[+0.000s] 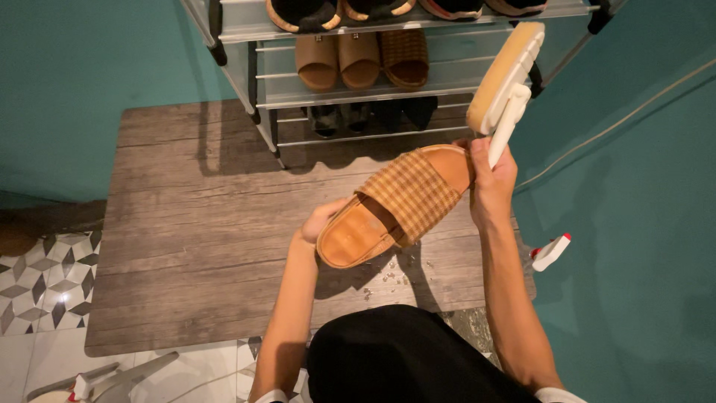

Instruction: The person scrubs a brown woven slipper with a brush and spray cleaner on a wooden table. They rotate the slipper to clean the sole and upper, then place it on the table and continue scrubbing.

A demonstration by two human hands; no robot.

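Right hand: the right hand [492, 179] is closed around the white handle of a scrub brush [506, 78], fist low on the handle, brush head raised up and away toward the rack.
Brush attitude: handle runs up from the fist; the pale bristle pad faces left, lifted clear of the shoe, not touching it.
Left hand: the left hand [319, 222] grips the heel end of a tan slide sandal [395, 205] from underneath; fingers mostly hidden behind the sole, thumb side showing at the rim.
Sandal position: held in the air above the wood-look mat [186, 224], between the two hands, footbed turned up toward the camera.
Long axis: heel at lower left by the left hand, toe at upper right, touching or just beside the right fist; which of the two I cannot tell.
Nearer hand: both are at the sandal's ends; the woven checked strap lies midway, left of and below the brush head.
Below the sandal: small wet-looking specks on the mat under the heel.
Farther out: spray bottle [550, 252] with a red tip lies to the right near the teal wall; shoe rack [358, 93] stands beyond, sandals on its shelves.
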